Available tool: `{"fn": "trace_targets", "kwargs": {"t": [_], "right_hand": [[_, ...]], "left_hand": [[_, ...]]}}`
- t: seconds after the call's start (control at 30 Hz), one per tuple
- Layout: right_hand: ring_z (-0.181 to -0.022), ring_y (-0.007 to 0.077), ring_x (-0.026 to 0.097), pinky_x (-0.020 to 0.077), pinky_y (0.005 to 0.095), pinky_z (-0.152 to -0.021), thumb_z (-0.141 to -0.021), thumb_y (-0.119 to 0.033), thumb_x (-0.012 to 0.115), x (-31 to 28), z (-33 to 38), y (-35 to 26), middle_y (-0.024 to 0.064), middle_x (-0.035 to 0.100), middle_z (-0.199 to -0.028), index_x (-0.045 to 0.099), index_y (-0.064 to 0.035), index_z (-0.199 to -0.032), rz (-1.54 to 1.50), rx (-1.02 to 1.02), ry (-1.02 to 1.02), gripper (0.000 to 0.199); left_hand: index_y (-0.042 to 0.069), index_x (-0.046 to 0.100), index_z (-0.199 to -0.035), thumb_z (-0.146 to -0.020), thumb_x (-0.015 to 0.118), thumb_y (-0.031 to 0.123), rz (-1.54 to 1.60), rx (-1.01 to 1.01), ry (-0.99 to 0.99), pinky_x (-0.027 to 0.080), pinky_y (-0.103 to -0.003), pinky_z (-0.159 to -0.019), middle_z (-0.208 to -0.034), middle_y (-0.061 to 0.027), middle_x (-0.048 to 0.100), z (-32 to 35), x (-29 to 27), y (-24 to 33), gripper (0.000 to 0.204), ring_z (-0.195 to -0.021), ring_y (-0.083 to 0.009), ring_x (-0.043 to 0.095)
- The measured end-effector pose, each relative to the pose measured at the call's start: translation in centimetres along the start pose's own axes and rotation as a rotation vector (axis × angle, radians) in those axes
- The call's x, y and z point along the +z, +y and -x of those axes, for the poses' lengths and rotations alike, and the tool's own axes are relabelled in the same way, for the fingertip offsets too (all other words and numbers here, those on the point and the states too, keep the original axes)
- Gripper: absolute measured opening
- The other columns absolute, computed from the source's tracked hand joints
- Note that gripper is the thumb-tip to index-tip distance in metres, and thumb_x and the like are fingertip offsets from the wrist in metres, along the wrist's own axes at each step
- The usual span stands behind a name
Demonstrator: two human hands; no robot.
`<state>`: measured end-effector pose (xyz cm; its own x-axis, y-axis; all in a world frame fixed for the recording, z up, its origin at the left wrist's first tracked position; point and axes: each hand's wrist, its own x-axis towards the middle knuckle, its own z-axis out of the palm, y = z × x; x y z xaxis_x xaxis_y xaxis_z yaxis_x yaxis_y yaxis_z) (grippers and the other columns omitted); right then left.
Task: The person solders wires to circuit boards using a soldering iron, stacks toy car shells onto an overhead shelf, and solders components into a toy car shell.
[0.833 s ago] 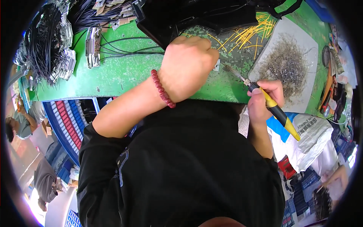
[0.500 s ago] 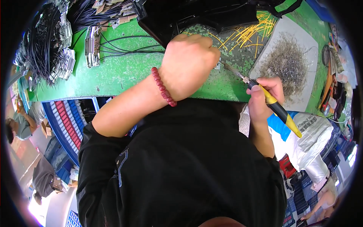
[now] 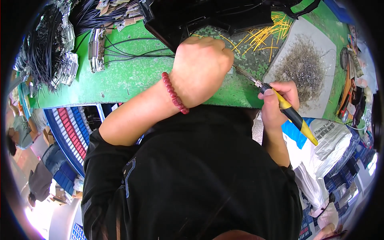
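My left hand (image 3: 203,69) is closed in a fist over the green bench, a beaded red bracelet (image 3: 174,94) at its wrist. Its fingers curl underneath, so whatever they hold is hidden. A small pale piece (image 3: 230,70) peeks out at the hand's right side. Black cables (image 3: 140,54) run from a stack of silver metal parts (image 3: 96,50) toward this hand. A yellow-and-black soldering iron (image 3: 294,117) is gripped in my right hand (image 3: 273,110), its tip pointing up-left, close beside the left hand's knuckles.
Behind my hands stands a large black housing (image 3: 208,18). Thin yellow strips (image 3: 262,35) lie scattered next to it. To the right, a grey board (image 3: 326,44) bears a heap of dark debris (image 3: 302,68). Bundled black cables with metal ends (image 3: 48,52) fill the far left.
My hands keep nearly the same pose; the soldering iron has shifted very slightly left. The nearby people at the lower left and right appear a little displaced.
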<state>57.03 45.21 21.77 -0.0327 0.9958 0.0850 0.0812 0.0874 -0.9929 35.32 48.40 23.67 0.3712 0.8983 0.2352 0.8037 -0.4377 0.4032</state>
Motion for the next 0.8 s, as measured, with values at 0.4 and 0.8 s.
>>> {"fn": "trace_targets", "kwargs": {"t": [0.4, 0.8], "right_hand": [[-0.062, 0.0085, 0.057, 0.0453, 0.0214, -0.058, -0.08, -0.001, 0.067, 0.33, -0.16, 0.1, 0.0047, 0.059, -0.074, 0.057, 0.0006, -0.089, -0.096, -0.048, 0.069, 0.014], [-0.06, 0.0078, 0.056, 0.0438, 0.021, -0.057, -0.078, 0.0, 0.065, -0.07, -0.23, 0.17, 0.0042, 0.058, -0.072, 0.057, 0.0011, -0.088, -0.085, -0.057, 0.068, 0.013]], "left_hand": [[0.007, 0.054, -0.065, -0.073, 0.064, 0.006, -0.003, 0.006, 0.023, 0.047, -0.036, -0.06, -0.064, -0.0061, 0.052, -0.08, -0.09, 0.04, 0.013, -0.064, -0.0259, 0.057], [0.007, 0.054, -0.064, -0.071, 0.063, 0.005, -0.011, 0.026, 0.05, 0.046, -0.035, -0.06, -0.065, -0.0056, 0.052, -0.08, 0.05, 0.11, 0.012, -0.064, -0.0251, 0.057]]}}
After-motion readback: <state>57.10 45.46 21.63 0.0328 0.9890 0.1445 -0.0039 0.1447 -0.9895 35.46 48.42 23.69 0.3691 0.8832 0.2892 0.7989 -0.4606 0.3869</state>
